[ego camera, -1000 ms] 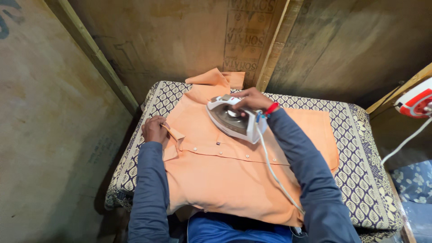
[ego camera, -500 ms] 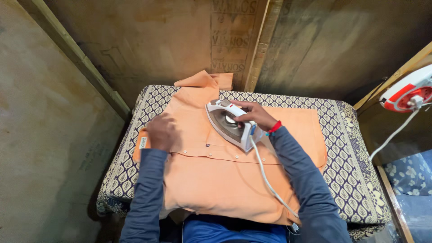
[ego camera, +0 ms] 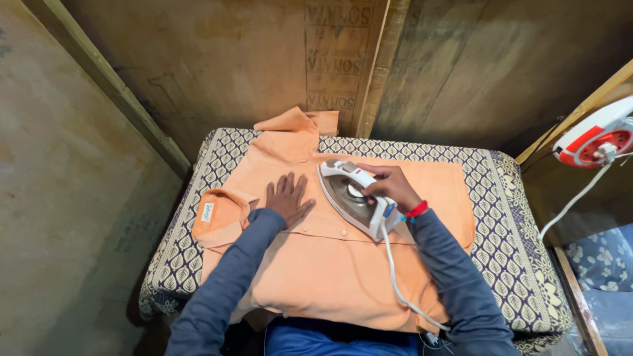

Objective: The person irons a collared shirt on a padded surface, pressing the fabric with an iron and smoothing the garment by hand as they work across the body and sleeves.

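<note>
The table [ego camera: 521, 257], padded with a leaf-patterned cover, stood boxed in by wooden walls, and the orange shirt [ego camera: 330, 270] covered most of it, hem hanging over the near edge. The right hand [ego camera: 389, 188] was closed around the white steam iron [ego camera: 353, 198] mid-shirt; its cord [ego camera: 395, 277] trailed toward the near edge. The left hand [ego camera: 287, 198] lay open and flat, just left of the iron. Smoothing ahead of the iron probably served best; room remained to the shirt's right.

One orange shirt [ego camera: 330, 264]; one white iron [ego camera: 353, 198] with one cord [ego camera: 395, 283]; one patterned bench cover [ego camera: 514, 244]; two hands: left hand [ego camera: 288, 198], right hand [ego camera: 390, 186]; one red-and-white reel [ego camera: 590, 138].
</note>
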